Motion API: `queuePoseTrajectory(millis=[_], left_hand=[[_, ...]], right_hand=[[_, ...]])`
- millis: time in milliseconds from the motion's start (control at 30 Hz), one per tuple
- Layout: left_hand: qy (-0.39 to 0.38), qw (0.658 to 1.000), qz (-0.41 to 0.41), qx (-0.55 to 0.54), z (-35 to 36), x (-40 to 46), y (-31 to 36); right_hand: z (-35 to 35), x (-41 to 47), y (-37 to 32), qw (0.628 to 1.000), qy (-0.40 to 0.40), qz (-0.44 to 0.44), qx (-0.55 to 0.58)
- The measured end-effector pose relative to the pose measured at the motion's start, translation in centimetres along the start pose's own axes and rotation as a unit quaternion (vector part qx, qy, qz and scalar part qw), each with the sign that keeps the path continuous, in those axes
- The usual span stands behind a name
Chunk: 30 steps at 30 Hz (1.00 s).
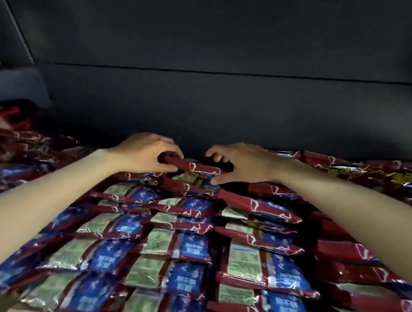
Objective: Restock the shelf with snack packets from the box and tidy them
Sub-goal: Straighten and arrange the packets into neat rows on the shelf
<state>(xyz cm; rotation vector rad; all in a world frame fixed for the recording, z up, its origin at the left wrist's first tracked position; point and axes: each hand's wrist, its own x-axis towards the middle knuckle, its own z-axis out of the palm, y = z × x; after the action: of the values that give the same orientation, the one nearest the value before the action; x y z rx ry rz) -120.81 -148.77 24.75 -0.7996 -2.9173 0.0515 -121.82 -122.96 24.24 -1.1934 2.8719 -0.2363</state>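
Glossy red foil, crinkled and catching the light: that is the packet I have between both hands at the back of the shelf, about twelve o'clock from the middle of the stacked rows. My left hand curls round its left end, fingers over the top and thumb beneath; my right hand takes the right end, thumb pressed on the near face, fingers hooked over the far edge, so both are closed on it rather than spread. The packet stands on its long edge, touching the packets just in front of it. I judge it light and soft, a puffed pouch that will dent if squeezed, and the film looks slippery, so the sealed end seams seem the safest places to take hold, with light pressure only. The rows of packets run from six o'clock up toward my hands, overlapped like tiles, blue and pale green panels showing; a few near two o'clock sit askew and likely want squaring. More red packets lie loose toward two and ten o'clock. The dark back panel rises behind. The box is not in view.
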Motion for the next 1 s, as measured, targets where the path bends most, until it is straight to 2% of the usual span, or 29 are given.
queuePoseTrajectory(millis=[67, 167, 233, 300, 333, 433, 467, 533, 667, 867, 1000], left_hand=[[0.087, 0.995, 0.025, 0.030, 0.3, 0.7, 0.2], [0.235, 0.967, 0.082, 0.045, 0.6, 1.3, 0.4], [0.263, 0.951, 0.160, 0.038, 1.0, 1.5, 1.0], [0.229, 0.946, 0.224, 0.049, 1.8, 1.7, 2.0], [0.196, 0.952, 0.230, 0.056, 2.2, 2.0, 2.7], [0.020, 0.990, 0.141, 0.024, 2.3, 3.7, 4.5], [-0.041, 0.993, 0.113, 0.014, 2.4, 4.6, 4.8], [-0.101, 0.990, 0.100, 0.013, 3.0, 6.0, 5.1], [-0.140, 0.984, 0.105, 0.013, 4.7, 6.6, 4.4], [-0.124, 0.985, 0.122, -0.012, 4.9, 5.9, 4.2], [-0.114, 0.985, 0.131, 0.004, 4.7, 5.4, 4.4]], right_hand=[[0.8, 1.4, -0.6, 0.999, -0.001, 0.015, -0.052], [0.5, 2.4, -0.3, 0.989, 0.073, 0.048, -0.122], [-0.5, 2.5, 0.6, 0.985, 0.109, 0.085, -0.105], [-1.3, 2.4, 1.1, 0.982, 0.125, 0.118, -0.081], [-1.5, 2.3, 1.1, 0.980, 0.130, 0.128, -0.079], [-1.8, 2.6, 1.1, 0.976, 0.141, 0.128, -0.104], [-1.8, 2.7, 1.1, 0.975, 0.143, 0.125, -0.117], [-1.9, 3.0, 1.2, 0.974, 0.140, 0.121, -0.134], [-1.7, 3.2, 1.4, 0.978, 0.118, 0.117, -0.128], [-1.8, 2.8, 1.8, 0.983, 0.127, 0.066, -0.116], [-1.2, 3.1, 2.1, 0.989, 0.063, 0.059, -0.116]])
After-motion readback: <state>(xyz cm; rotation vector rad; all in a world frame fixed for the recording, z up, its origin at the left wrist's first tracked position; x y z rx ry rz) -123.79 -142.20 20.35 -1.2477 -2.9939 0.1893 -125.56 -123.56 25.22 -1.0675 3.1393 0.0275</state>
